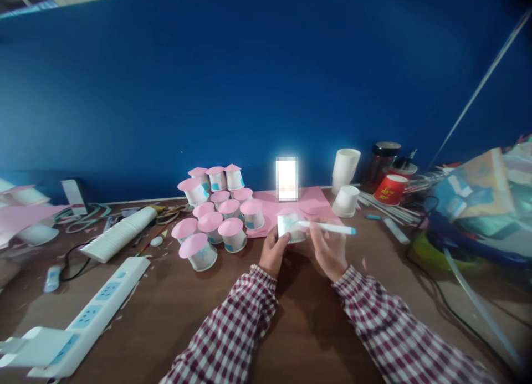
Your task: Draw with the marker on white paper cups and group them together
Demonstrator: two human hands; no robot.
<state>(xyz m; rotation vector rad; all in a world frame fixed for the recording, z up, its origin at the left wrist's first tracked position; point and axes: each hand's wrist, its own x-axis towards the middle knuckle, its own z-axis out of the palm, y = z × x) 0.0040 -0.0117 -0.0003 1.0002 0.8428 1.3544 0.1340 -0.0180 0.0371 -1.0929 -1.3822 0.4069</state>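
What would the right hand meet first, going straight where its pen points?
Likely the cup in the left hand: the pen appears to reach its side, though actual contact is unclear.

A power strip (96,313) lies left — a red cup (389,192) tilts near a jar (380,167).

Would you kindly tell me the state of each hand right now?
Left hand: closed, holding a white paper cup.
Right hand: closed, holding a white pen, its tip at the cup.

Head camera above desk (174,312), facing forward-down toward blue wall (257,85).
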